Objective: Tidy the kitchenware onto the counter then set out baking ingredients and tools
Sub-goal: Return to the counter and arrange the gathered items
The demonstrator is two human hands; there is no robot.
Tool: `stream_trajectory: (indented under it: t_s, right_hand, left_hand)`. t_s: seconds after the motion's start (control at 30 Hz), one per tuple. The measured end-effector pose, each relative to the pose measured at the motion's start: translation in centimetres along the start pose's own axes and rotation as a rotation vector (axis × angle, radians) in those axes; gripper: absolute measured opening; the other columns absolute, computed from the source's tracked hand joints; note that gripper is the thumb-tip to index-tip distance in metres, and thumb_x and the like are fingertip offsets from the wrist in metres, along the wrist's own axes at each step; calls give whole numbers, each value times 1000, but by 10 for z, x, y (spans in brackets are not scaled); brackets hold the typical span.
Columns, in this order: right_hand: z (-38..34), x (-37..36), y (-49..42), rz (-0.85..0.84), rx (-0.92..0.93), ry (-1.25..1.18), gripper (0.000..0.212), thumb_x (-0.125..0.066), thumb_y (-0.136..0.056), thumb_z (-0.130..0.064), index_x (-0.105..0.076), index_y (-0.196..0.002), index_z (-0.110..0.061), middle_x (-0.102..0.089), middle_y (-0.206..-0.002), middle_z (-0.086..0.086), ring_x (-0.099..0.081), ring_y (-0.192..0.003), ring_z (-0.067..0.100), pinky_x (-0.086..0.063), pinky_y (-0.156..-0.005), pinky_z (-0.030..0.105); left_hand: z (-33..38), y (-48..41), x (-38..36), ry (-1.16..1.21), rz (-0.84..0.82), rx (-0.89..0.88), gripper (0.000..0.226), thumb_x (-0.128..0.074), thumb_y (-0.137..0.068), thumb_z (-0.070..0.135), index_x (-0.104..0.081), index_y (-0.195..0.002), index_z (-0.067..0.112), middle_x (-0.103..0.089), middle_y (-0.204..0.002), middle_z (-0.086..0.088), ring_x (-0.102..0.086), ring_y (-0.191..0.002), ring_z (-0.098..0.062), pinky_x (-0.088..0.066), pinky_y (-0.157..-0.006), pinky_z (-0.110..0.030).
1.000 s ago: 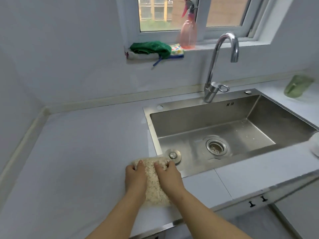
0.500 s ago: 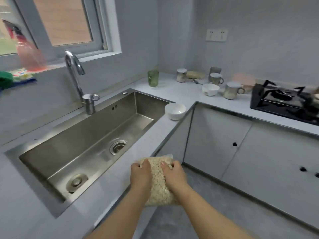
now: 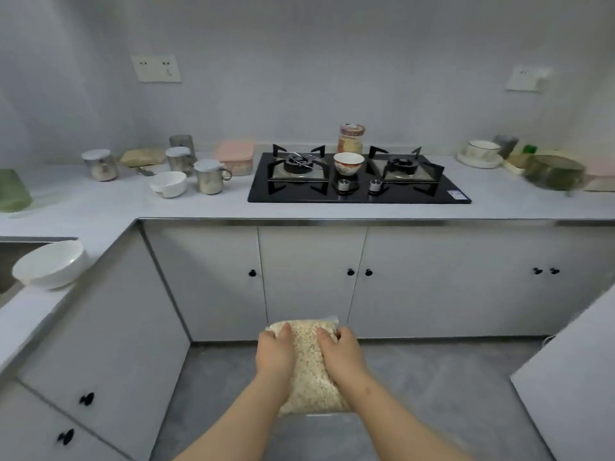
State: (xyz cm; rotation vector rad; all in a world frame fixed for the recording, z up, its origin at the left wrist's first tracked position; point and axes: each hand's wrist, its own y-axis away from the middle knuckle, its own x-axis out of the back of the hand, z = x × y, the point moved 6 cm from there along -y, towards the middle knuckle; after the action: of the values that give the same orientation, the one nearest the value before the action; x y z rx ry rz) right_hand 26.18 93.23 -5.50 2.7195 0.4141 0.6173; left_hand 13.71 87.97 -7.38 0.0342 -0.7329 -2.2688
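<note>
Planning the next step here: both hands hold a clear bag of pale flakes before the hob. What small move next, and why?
Probably carry the bag of flakes forward and up toward the bare counter left of the hob. The left hand and right hand grip it over the floor, short of any surface, and a similar bag and lidded mugs already sit there.

Two hands (left hand (image 3: 274,356), right hand (image 3: 339,354)) on one bag of grain (image 3: 311,371), plus a second bag (image 3: 143,157) lying on the counter (image 3: 499,207). Three lidded metal mugs (image 3: 210,177), one grey cup (image 3: 181,143), one green cup (image 3: 13,191), two plain white bowls (image 3: 50,262), one patterned bowl (image 3: 348,163), one jar (image 3: 351,138), one pink box (image 3: 234,157), one large glass bowl (image 3: 554,171) at far right. One hob (image 3: 359,196) with two burners (image 3: 298,163) and two knobs (image 3: 343,184), two wall sockets (image 3: 155,68), seven black cabinet knobs (image 3: 252,273).
</note>
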Motion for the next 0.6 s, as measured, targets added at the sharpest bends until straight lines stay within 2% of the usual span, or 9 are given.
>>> stream_trajectory:
  t_s: [0.07,0.13,0.27,0.4,0.47,0.53,0.6]
  right_hand:
    - [15,48,-17,65,-25,-22,40,-45,-97,-33,-44,-127,-7,-55,-117,7,-51,-99,19,-34,-78,22]
    - [29,83,-32,104,-68,-59,40,-44,-97,-32,-43,-128,-6,-54,-114,6,-47,-94,15,-33,-78,21]
    - [45,134,-63,183,-129,-124,40,-44,-97,-32,-43,-129,-6,-53,-112,6,-47,-96,14,-33,-79,20]
    - [48,179,-113,284,-170,-176,23,-46,-97,-32,-45,-109,-13,-50,-95,0,-48,-83,13,-34,-72,22]
    - [44,203,-141,346,-161,-190,23,-47,-96,-32,-46,-109,-13,-52,-97,2,-49,-84,14,-34,-73,22]
    - [36,227,-167,398,-164,-200,33,-47,-96,-33,-47,-119,-9,-52,-101,3,-50,-89,15,-34,-75,22]
    - [26,252,-194,455,-174,-219,40,-47,-96,-34,-46,-125,-6,-53,-102,3,-50,-92,17,-35,-77,23]
  left_hand:
    - [3,0,-56,-32,-77,16,43,-43,-96,31,-44,-124,-2,-52,-125,-24,-55,-103,-35,-44,-82,-38]
    - [9,2,-99,-71,-137,17,43,-43,-97,31,-44,-124,-2,-53,-123,-22,-54,-96,-31,-41,-77,-34]
    - [25,-7,-169,-142,-219,-7,44,-44,-96,31,-44,-126,-1,-55,-123,-22,-56,-105,-35,-46,-87,-40]
    - [57,-28,-238,-194,-294,-74,42,-41,-98,27,-40,-128,-3,-52,-103,-11,-49,-91,-25,-41,-79,-32]
    - [78,-37,-275,-188,-348,-102,44,-40,-99,26,-35,-133,-1,-49,-99,-7,-48,-89,-22,-41,-80,-31]
    - [101,-47,-309,-173,-377,-132,44,-40,-99,25,-35,-134,-2,-49,-93,-5,-48,-80,-18,-42,-72,-28]
    - [130,-55,-342,-194,-393,-171,39,-41,-100,24,-38,-130,-1,-43,-79,2,-41,-67,-9,-37,-59,-24]
